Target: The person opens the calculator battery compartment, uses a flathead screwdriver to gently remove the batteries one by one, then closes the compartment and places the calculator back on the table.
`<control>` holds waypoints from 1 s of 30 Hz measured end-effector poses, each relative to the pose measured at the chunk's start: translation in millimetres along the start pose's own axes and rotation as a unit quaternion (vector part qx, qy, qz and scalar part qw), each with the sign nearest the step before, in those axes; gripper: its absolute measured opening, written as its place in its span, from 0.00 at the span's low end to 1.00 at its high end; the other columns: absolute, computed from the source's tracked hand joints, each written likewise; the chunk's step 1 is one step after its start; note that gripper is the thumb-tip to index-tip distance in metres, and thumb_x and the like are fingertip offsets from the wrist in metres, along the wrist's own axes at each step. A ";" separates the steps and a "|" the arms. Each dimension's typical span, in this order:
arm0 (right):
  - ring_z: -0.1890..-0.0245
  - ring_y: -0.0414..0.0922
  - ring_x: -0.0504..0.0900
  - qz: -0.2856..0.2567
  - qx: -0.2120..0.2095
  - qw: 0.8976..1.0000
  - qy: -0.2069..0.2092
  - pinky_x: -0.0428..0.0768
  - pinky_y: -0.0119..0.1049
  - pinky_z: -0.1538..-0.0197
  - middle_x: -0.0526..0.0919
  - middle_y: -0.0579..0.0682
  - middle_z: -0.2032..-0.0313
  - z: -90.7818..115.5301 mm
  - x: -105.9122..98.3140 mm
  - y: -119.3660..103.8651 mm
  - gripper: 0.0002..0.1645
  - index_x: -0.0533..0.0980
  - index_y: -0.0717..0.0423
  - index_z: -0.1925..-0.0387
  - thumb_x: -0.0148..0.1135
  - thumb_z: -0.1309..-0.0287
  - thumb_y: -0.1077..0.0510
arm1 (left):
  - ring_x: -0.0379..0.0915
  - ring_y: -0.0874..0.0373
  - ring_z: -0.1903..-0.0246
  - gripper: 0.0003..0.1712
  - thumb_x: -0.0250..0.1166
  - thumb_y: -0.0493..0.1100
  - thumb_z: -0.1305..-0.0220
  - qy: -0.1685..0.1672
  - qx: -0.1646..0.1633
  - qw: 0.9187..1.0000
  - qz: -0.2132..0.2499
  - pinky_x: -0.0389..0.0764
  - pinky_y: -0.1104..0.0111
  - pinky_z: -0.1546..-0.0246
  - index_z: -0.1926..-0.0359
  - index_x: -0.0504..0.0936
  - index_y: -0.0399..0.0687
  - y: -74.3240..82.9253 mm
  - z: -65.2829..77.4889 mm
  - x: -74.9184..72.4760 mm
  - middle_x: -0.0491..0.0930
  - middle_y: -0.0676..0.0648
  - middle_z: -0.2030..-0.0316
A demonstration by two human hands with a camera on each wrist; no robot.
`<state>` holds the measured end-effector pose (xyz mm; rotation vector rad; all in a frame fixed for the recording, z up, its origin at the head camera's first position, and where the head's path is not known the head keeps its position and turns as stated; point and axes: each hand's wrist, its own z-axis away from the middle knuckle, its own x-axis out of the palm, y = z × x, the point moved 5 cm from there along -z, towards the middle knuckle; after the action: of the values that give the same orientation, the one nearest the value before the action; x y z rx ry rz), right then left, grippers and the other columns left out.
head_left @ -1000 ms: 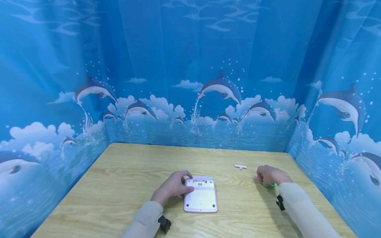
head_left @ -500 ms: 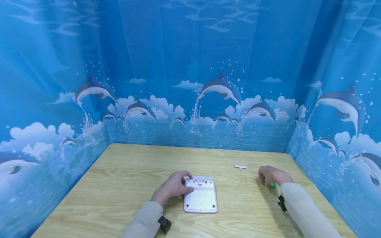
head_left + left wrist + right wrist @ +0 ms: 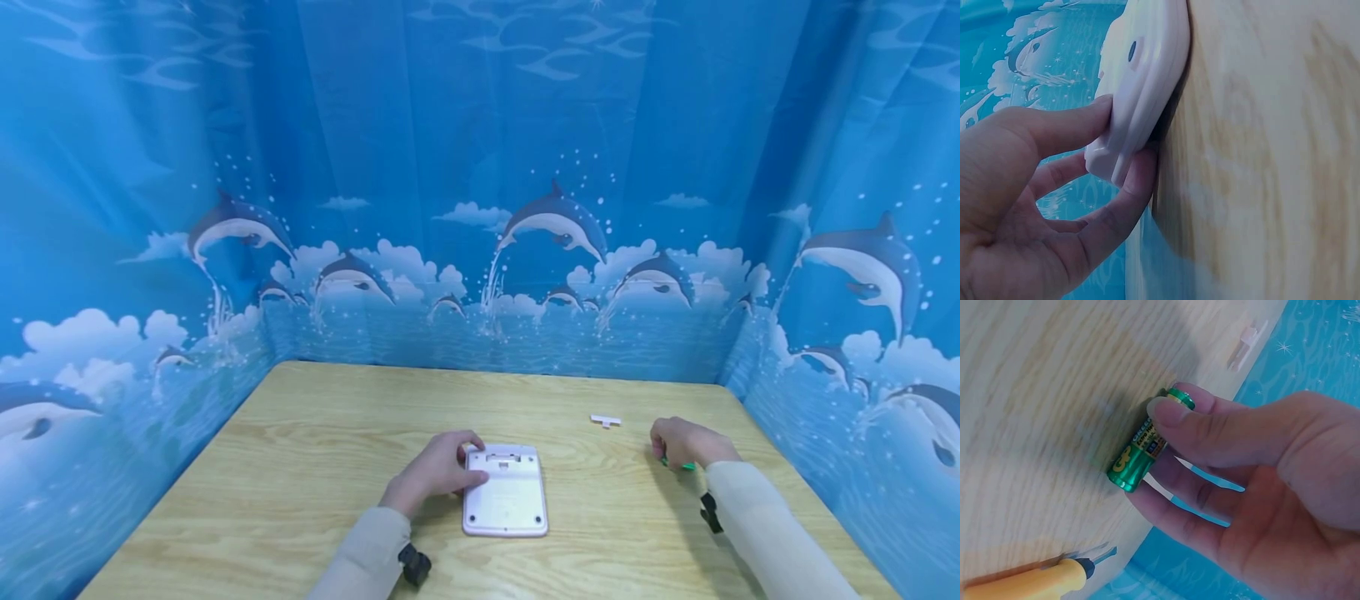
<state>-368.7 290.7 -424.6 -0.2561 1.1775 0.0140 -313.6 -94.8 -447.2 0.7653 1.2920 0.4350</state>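
Note:
A pale pink-white calculator (image 3: 506,500) lies back side up on the table, its small battery bay (image 3: 503,459) uncovered near the far edge. My left hand (image 3: 438,468) grips its left side. In the left wrist view the thumb presses on the back of the calculator (image 3: 1147,75) while a finger reaches under its edge. Off to the right, my right hand (image 3: 686,442) holds a green battery (image 3: 1150,444) between thumb and fingers, close over the table. From the head camera, only a bit of the battery's green shows below the fingers.
A small white battery cover (image 3: 606,421) lies on the wooden table (image 3: 360,408) between the calculator and my right hand. A yellow-handled screwdriver (image 3: 1035,581) shows in the right wrist view. Blue dolphin-print curtains (image 3: 465,167) enclose the table's back and sides.
My right hand has shifted slightly to the right with the battery, then stayed there. The left hand and the calculator have not moved.

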 end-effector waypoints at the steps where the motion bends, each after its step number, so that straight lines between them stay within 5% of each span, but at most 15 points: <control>1: 0.67 0.46 0.72 -0.001 0.000 1.000 0.001 0.74 0.38 0.64 0.76 0.49 0.67 0.2 0.4 0.0 0.22 0.75 0.53 0.69 0.57 0.56 0.82 | 0.75 0.54 0.68 0.23 0.78 0.44 0.42 -0.001 -0.001 1.000 0.002 0.79 0.65 0.68 0.45 0.82 0.50 -0.1 0.1 0.3 0.77 0.45 0.63; 30: 0.68 0.46 0.71 0.012 -0.017 0.999 0.037 0.71 0.38 0.64 0.75 0.49 0.69 -0.4 -0.1 -2.2 0.21 0.75 0.53 0.70 0.51 0.53 0.82 | 0.75 0.54 0.68 0.24 0.78 0.44 0.43 -0.003 0.001 1.000 0.015 0.80 0.64 0.68 0.45 0.82 0.49 -0.1 1.0 -0.2 0.77 0.45 0.63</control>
<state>-368.8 288.5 -424.3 -0.2744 1.2558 0.0461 -312.7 -95.3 -447.0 0.7884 1.2780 0.4553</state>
